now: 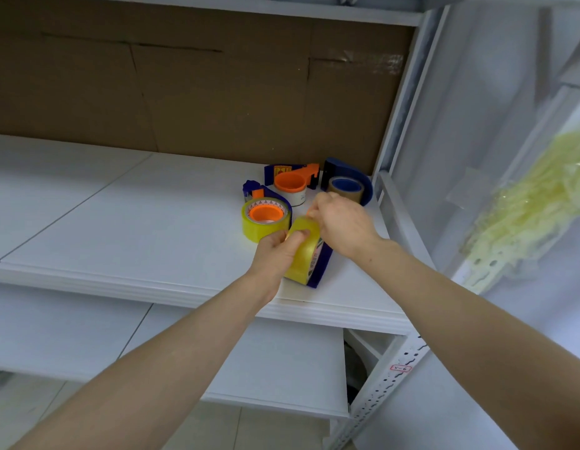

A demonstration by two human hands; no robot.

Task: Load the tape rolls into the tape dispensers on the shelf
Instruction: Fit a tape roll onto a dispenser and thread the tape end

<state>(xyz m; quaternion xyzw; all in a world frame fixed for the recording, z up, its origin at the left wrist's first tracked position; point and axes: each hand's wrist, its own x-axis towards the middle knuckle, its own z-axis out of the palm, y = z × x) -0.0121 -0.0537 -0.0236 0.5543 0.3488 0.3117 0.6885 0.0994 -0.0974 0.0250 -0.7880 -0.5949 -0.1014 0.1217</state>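
A yellow roll (303,254) is held tilted on edge near the front right corner of the shelf (119,222). It is seated in a blue dispenser (322,267) whose lower end touches the shelf. The roll is gripped round its rim by the left hand (275,251), fingers curled. A small orange piece (309,212) at the roll's top is pinched by the right hand (343,222). Toward the back right corner, three loaded ones are laid flat: the left dispenser (265,219), the middle dispenser (290,186) and the corner dispenser (345,186).
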